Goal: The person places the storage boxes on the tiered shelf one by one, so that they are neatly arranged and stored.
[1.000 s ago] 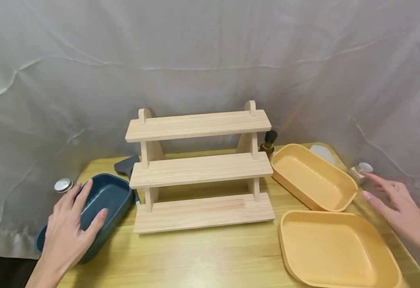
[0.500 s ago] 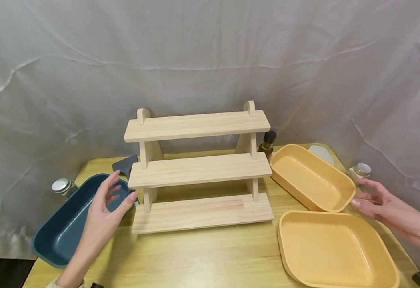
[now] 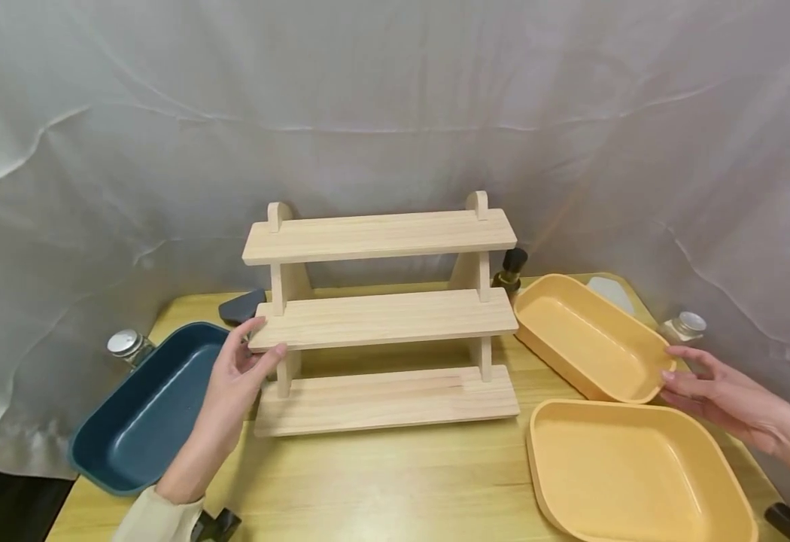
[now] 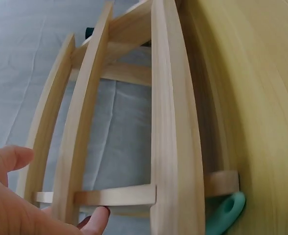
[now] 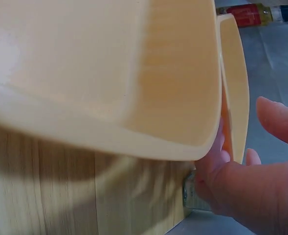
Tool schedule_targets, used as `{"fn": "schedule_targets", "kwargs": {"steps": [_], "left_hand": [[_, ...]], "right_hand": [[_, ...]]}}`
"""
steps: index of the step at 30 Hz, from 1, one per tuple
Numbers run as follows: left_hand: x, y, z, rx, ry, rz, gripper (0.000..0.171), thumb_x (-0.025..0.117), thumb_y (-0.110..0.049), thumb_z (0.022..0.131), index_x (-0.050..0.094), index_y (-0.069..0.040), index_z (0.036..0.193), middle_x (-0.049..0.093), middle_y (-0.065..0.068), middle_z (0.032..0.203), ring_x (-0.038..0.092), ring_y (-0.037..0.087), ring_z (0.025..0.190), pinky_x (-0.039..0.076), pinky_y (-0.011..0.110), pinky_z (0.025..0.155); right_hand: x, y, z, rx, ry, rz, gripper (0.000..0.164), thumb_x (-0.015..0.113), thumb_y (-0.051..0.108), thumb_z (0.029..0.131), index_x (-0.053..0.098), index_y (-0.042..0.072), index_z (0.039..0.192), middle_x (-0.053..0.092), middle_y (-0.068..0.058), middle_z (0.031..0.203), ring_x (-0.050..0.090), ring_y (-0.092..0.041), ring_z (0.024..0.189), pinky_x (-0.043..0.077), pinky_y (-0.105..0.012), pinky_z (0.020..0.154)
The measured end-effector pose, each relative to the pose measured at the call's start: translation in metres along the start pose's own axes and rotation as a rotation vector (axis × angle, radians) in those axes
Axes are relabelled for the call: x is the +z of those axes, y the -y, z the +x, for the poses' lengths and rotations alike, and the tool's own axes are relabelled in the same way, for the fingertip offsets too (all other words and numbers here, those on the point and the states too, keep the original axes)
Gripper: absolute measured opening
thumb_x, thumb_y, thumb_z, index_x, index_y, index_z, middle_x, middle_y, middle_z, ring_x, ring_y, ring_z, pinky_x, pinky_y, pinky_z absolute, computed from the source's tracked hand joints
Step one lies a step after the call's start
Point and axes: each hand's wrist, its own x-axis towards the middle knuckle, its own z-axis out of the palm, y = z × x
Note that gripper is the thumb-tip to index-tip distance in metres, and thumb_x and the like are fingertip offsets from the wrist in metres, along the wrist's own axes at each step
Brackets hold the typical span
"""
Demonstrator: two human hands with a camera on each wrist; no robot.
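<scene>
A three-tier wooden display stand [image 3: 388,320] stands in the middle of the table. My left hand [image 3: 229,384] is at the left end of its middle board, index finger above the board and thumb below, beside the upright. In the left wrist view, the thumb tip [image 4: 99,218] shows between the middle and bottom boards. To the right, my right hand [image 3: 727,395] reaches the near end of the narrow yellow bin [image 3: 587,339], fingertips right at its outer rim. The right wrist view shows the index finger [image 5: 276,117] extended and apart from the bin.
A wide yellow bin [image 3: 632,467] sits in front of the narrow one; a navy bin [image 3: 154,418] lies left. Jars with metal lids, one left [image 3: 127,344] and one right [image 3: 686,325], stand behind. A dark spatula [image 3: 241,307] and a black-capped bottle [image 3: 511,267] flank the stand.
My left hand has moved right, from over the navy bin to the stand's middle board. The right hand has come down and left from near the jar to the narrow yellow bin's end.
</scene>
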Motion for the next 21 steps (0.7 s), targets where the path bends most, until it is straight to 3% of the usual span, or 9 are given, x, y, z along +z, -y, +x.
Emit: {"fn": "schedule_targets", "kwargs": {"steps": [4, 9, 15, 21], "left_hand": [[0.009, 0.003, 0.007, 0.002, -0.043, -0.047, 0.062, 0.075, -0.028, 0.107, 0.043, -0.016, 0.160, 0.053, 0.002, 0.121, 0.054, 0.015, 0.105, 0.046, 0.027, 0.092], [0.018, 0.007, 0.014, -0.001, -0.095, -0.078, 0.061, 0.076, -0.025, 0.107, 0.041, -0.014, 0.156, 0.048, 0.006, 0.123, 0.054, 0.014, 0.102, 0.044, 0.025, 0.086], [0.024, 0.010, 0.016, -0.011, -0.144, -0.081, 0.060, 0.074, -0.025, 0.107, 0.040, -0.014, 0.155, 0.047, 0.005, 0.120, 0.051, 0.015, 0.100, 0.044, 0.026, 0.081], [0.024, 0.012, 0.016, -0.023, -0.153, -0.090, 0.060, 0.073, -0.025, 0.108, 0.038, -0.015, 0.156, 0.045, 0.005, 0.123, 0.049, 0.016, 0.102, 0.044, 0.026, 0.081]], "right_hand": [[-0.004, -0.004, 0.000, -0.023, 0.087, 0.104, 0.045, 0.041, -0.012, 0.113, 0.060, 0.024, 0.132, 0.063, -0.012, 0.121, 0.073, -0.025, 0.111, 0.057, -0.036, 0.100], [-0.009, -0.007, 0.000, -0.023, 0.147, 0.135, 0.051, 0.036, -0.015, 0.112, 0.062, 0.024, 0.132, 0.059, -0.014, 0.122, 0.072, -0.026, 0.114, 0.056, -0.036, 0.102], [-0.005, -0.008, 0.004, -0.032, 0.023, 0.035, 0.045, 0.046, -0.015, 0.110, 0.058, 0.025, 0.129, 0.059, -0.013, 0.116, 0.075, -0.024, 0.105, 0.060, -0.036, 0.095], [0.002, -0.003, 0.006, -0.090, -0.055, 0.069, 0.041, 0.048, -0.013, 0.110, 0.053, 0.022, 0.130, 0.068, -0.013, 0.109, 0.075, -0.021, 0.095, 0.062, -0.031, 0.086]]}}
